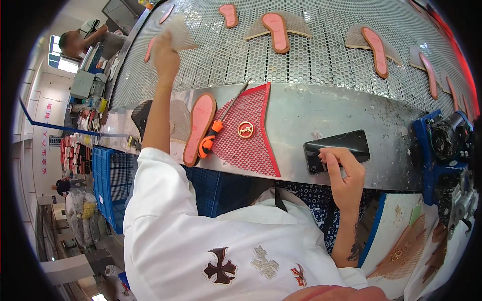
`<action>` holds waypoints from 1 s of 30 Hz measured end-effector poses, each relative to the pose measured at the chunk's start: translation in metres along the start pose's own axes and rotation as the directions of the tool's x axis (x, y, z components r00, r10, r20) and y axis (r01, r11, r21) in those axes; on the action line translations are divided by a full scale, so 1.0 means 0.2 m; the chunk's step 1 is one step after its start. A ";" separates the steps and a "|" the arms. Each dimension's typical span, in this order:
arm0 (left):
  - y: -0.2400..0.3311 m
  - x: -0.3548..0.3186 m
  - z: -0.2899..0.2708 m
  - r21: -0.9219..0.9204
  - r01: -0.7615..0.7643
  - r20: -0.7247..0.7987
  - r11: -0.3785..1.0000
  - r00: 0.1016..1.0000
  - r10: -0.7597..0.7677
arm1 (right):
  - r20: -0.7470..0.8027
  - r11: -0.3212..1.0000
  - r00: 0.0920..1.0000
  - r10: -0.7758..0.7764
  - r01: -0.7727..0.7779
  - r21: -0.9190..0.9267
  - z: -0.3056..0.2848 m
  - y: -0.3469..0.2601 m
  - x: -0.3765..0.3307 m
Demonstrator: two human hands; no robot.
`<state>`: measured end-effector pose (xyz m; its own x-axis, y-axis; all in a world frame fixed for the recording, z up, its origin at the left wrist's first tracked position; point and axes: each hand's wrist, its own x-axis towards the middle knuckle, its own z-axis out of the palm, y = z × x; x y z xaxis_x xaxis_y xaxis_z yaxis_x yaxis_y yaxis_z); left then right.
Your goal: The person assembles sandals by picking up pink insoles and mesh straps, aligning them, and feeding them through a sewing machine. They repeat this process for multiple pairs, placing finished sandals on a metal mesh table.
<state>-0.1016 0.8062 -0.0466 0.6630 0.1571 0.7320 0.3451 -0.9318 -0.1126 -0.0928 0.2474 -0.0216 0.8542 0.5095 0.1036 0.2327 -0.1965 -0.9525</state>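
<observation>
My left hand (165, 56) reaches out over the metal mesh conveyor at the far left, smeared by motion; whether it holds anything is unclear. Near it lie a mesh piece (182, 37) and a pink insole (150, 49). My right hand (345, 175) is over a black smartphone (346, 145) lying on the metal ledge; its fingers are loosely bent at the phone's screen, thumb apart, with nothing gripped. Between my arms lie a red mesh upper (251, 108) with a round gold emblem, an awl with an orange and black handle (211, 138), and a pink insole with brown edging (202, 120).
Across the conveyor (321, 60) lie several pink insoles with mesh pieces, among them one insole (276, 31) at the middle. A blue machine (427, 150) stands at the ledge's right end. Blue crates (108, 175) stand at left. Another person (75, 44) is at the far left.
</observation>
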 end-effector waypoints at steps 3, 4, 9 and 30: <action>-0.16 -0.22 0.38 0.028 0.081 0.497 0.996 0.863 -0.084 | -0.099 0.865 0.935 -0.340 0.270 -0.424 0.01 0.06 0.01; -0.19 -0.26 0.48 -0.070 0.199 0.583 0.977 0.803 -0.122 | -0.069 0.853 0.950 -0.305 0.241 -0.463 0.00 0.10 -0.02; -0.26 -0.27 0.70 -0.154 0.319 0.680 0.935 0.721 -0.134 | -0.081 0.720 0.938 -0.338 0.202 -0.664 0.00 0.20 -0.09; 0.61 0.60 1.15 -0.039 0.466 0.681 0.884 0.660 -0.318 | -0.194 0.536 0.905 -0.379 0.044 -0.843 0.01 0.35 -0.12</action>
<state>0.1741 0.7860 -0.1273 0.7803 0.6224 0.0614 0.5879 -0.7635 0.2674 -0.0989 0.2232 -0.0909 0.7746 0.3733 0.5104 0.5546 -0.7889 -0.2646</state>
